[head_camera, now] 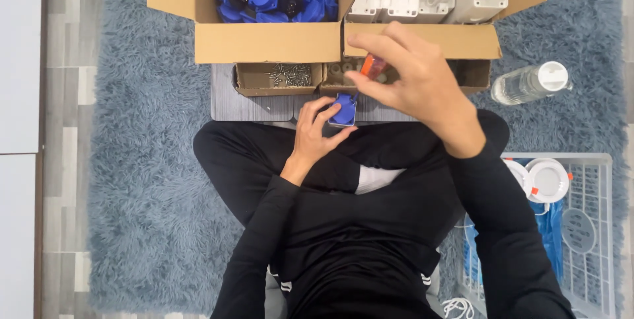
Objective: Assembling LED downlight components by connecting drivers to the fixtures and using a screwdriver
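Observation:
My left hand (pixel 316 129) grips a small blue plastic socket part (pixel 344 110) just above my crossed legs. My right hand (pixel 409 74) is raised over it and holds a screwdriver with an orange handle (pixel 371 66), its tip pointing down toward the blue part. Both hands hover near the front edge of a grey mat (pixel 244 104). The screwdriver's shaft is mostly hidden by my fingers.
A cardboard box (pixel 264 43) of blue parts and another (pixel 489 38) of white housings stand ahead. Small trays hold screws (pixel 289 76) and pale bits. A water bottle (pixel 528 83) lies right. A white wire basket (pixel 594 226) holds round white fittings. Shaggy blue rug (pixel 145 180) underneath.

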